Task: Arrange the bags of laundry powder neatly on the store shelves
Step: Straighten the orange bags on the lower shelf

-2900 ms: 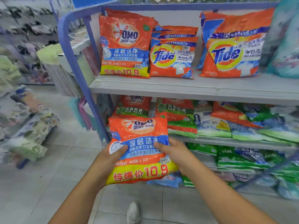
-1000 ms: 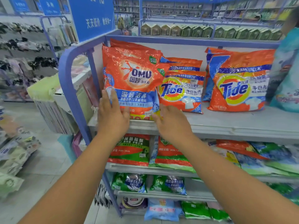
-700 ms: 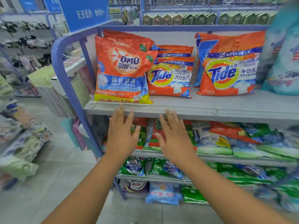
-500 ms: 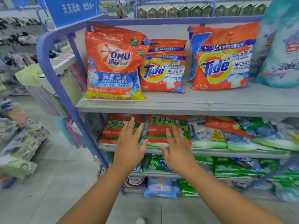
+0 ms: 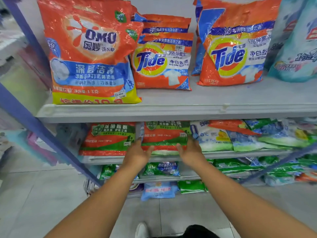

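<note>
On the second shelf stands a red-and-green laundry powder bag [image 5: 165, 134]. My left hand [image 5: 137, 152] holds its left edge, fingers in the gap beside it and thumb on the front. My right hand [image 5: 190, 152] holds its right edge the same way. A matching red-and-green bag [image 5: 109, 141] stands just to its left. On the top shelf [image 5: 171, 110] a big orange OMO bag [image 5: 89, 57] stands upright at the left, with small Tide bags [image 5: 163, 66] and a large Tide bag [image 5: 235, 54] beside it.
A blue shelf frame post [image 5: 42, 131] slants down the left side. A teal bag [image 5: 296, 40] fills the top right. Blue, white and green bags [image 5: 240, 138] lie slumped right of my hands. A light blue bag [image 5: 157, 190] lies at floor level under the shelves.
The OMO bag went from my hands onto the top shelf at the left. Both hands let go, dropped to the second shelf and closed in on the sides of the red-and-green bag.
</note>
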`<state>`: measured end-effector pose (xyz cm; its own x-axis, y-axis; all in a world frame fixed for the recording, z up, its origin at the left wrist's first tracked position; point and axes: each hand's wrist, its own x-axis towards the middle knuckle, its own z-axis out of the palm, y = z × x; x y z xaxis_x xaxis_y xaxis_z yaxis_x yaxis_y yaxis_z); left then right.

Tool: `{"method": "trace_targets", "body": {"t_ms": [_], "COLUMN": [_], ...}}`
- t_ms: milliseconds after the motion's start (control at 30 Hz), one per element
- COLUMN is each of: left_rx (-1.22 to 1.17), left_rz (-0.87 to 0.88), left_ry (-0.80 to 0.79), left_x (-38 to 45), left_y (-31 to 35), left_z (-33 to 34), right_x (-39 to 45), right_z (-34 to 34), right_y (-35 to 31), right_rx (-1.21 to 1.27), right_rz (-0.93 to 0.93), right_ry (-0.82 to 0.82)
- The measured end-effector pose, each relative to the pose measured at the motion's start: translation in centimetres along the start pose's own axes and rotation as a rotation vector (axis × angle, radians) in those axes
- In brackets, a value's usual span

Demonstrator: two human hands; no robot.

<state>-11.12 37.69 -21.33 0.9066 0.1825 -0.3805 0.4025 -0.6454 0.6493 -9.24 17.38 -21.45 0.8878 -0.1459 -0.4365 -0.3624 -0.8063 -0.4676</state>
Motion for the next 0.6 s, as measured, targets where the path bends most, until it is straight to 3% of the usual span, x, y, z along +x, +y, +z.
{"method": "trace_targets", "body": {"t_ms": [167,333,600], "left_rx": [-0.117,-0.234,-0.467], "left_rz": [-0.095,-0.179,-0.352], "left_ry": [0.051,0.124,-0.054], "left_x": [2.3,2.2,-0.2], "left_y": [0.6,1.5,0.3], "left_z": [-0.2,0.7,2.4], "right_x": [3.2,5.1,4.5], "right_z": [-1.1,-2.7,-4.5], "right_y": [0.6,2.0,5.9], "right_rx": [0.234,0.241,0.439], "right_rz": [0.097,0.078,0.052], "right_ry": [-0.018,-0.043,-0.175]}}
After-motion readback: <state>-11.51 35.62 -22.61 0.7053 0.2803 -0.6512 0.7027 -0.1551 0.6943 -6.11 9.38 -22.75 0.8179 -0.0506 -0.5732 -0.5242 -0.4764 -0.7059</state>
